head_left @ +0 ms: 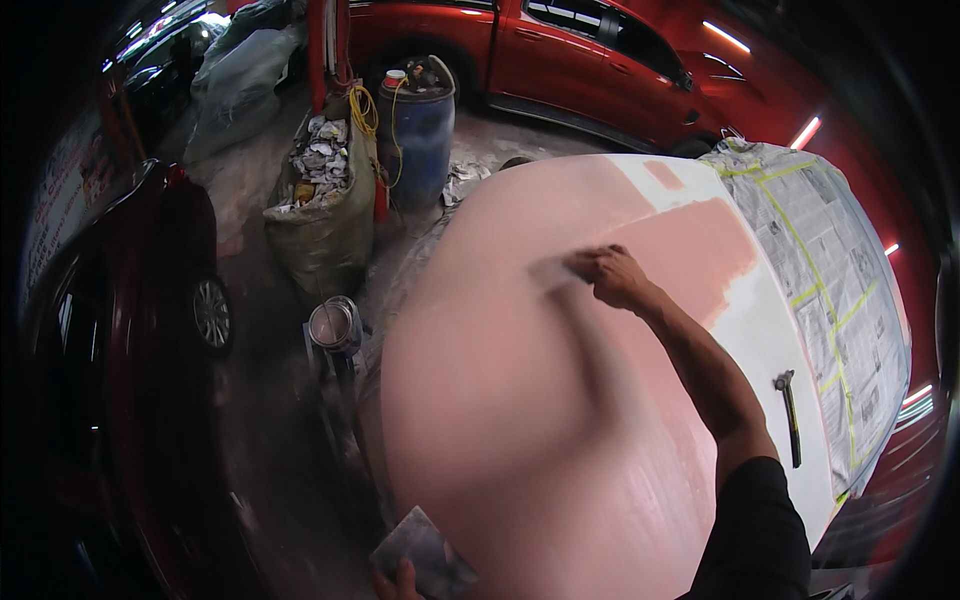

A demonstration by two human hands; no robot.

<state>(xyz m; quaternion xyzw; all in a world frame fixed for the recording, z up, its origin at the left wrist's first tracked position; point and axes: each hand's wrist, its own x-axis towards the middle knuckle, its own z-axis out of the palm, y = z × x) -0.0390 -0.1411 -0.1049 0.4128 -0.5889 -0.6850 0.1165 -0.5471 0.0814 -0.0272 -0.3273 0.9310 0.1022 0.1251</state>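
Note:
My right hand (615,275) is over the middle of a curved car panel (480,370), coated in pink with white patches toward the right. Its fingers are closed on a blurred, flat spreader (555,270) at the surface. My left hand (400,580), at the bottom edge, grips a square grey metal plate (425,550); much of that hand is out of view. A long dark tool with a metal head (789,420) lies on the white part, right of my forearm. An open can (332,325) of pinkish material stands beside the panel's left side.
Newspaper masking with yellow-green tape (820,260) covers the section at right. A dark red car (110,380) stands at left. Behind are a red pickup (550,55), a blue barrel (415,150) with yellow hose, a stuffed sack (320,240) and plastic sheeting (240,95).

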